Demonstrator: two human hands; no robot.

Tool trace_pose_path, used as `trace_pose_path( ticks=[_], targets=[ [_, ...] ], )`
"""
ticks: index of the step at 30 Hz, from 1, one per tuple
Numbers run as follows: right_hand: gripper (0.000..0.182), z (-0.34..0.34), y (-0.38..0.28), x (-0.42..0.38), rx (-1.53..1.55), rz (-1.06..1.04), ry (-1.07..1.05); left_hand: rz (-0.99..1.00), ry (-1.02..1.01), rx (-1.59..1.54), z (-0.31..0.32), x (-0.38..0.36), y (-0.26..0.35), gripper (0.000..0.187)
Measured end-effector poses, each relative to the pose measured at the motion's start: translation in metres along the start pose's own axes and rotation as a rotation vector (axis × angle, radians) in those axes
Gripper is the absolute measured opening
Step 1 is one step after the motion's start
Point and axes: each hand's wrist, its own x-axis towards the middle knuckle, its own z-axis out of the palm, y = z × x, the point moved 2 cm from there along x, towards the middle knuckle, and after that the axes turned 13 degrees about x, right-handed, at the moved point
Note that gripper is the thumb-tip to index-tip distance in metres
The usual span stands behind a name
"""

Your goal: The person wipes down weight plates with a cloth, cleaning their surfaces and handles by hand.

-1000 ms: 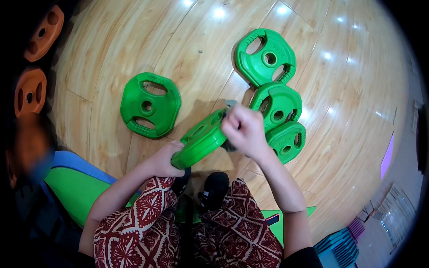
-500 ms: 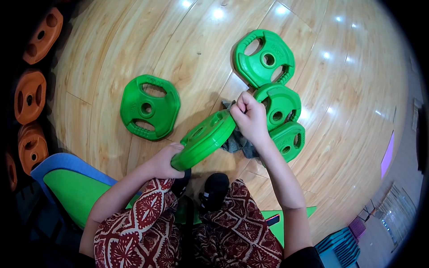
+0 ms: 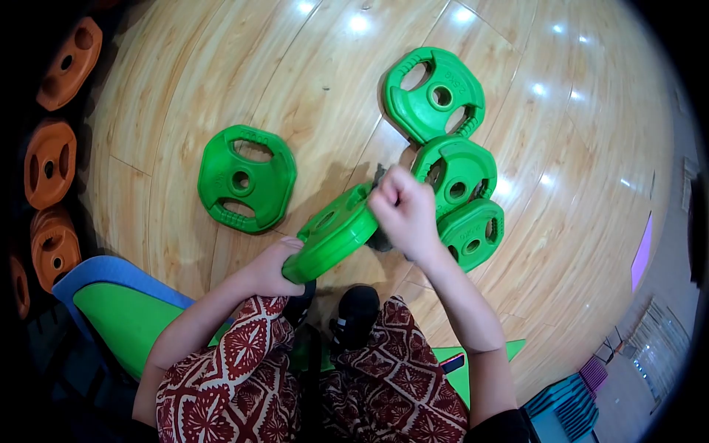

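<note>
My left hand (image 3: 271, 269) is closed around the lower left rim of a green weight plate (image 3: 332, 244), which is tilted up on edge above my shoes. At the plate's upper right rim, my right hand (image 3: 408, 214) is curled into a fist around a dark grey cloth (image 3: 380, 242). Most of the cloth is hidden behind the hand and the plate. Flat on the floor to the left lies another green weight plate (image 3: 216, 176). Several more lie to the right, touching or overlapping: a far plate (image 3: 419, 111), a middle plate (image 3: 473, 164) and a near plate (image 3: 471, 260).
Orange weight plates (image 3: 37, 164) line the left side. A chair-like blue and green piece (image 3: 111, 317) stands at lower left. A phone (image 3: 453, 362) rests over a green surface (image 3: 459, 380) by my right leg. Teal stacked items (image 3: 565, 406) are at lower right.
My right hand has shifted slightly down and left along the plate's rim, and less of the cloth shows. The held plate and my left hand stay almost in place.
</note>
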Motion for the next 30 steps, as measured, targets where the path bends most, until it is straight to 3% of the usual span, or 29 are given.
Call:
trace_pose_path(
  ticks=[2,6,10,13,16,18,21,22,24,30],
  targets=[
    [0.021,0.01,-0.02,-0.008,-0.064,-0.213,-0.107,-0.002,0.004,-0.014,0.0,0.0,0.001,0.035],
    [0.021,0.001,-0.007,-0.001,-0.038,-0.192,-0.108,-0.002,0.009,-0.022,0.0,0.001,0.002,0.033],
    [0.026,-0.009,0.036,0.016,0.064,0.147,0.02,-0.065,0.021,-0.063,-0.004,0.0,0.004,0.032],
    [0.025,-0.004,0.024,0.009,0.081,0.129,0.024,-0.022,0.038,-0.049,-0.004,-0.001,-0.001,0.032],
    [0.022,0.01,-0.018,-0.004,-0.045,-0.186,-0.095,0.006,0.052,-0.074,-0.002,0.0,-0.001,0.032],
    [0.021,0.013,-0.021,-0.005,-0.08,-0.234,-0.12,0.01,0.052,-0.069,-0.002,0.0,0.0,0.032],
    [0.022,0.004,0.005,0.005,0.009,-0.159,-0.016,-0.016,0.051,-0.074,-0.004,-0.002,0.001,0.032],
    [0.027,-0.002,0.017,0.009,0.06,0.017,-0.012,-0.044,0.052,-0.084,-0.005,-0.003,0.001,0.032],
    [0.027,-0.009,0.048,0.022,0.018,0.139,-0.03,-0.076,0.016,-0.091,-0.007,-0.003,0.001,0.033],
    [0.027,-0.008,0.023,0.017,0.277,0.161,0.019,-0.114,0.02,-0.077,-0.005,-0.004,0.001,0.034]
  ],
)
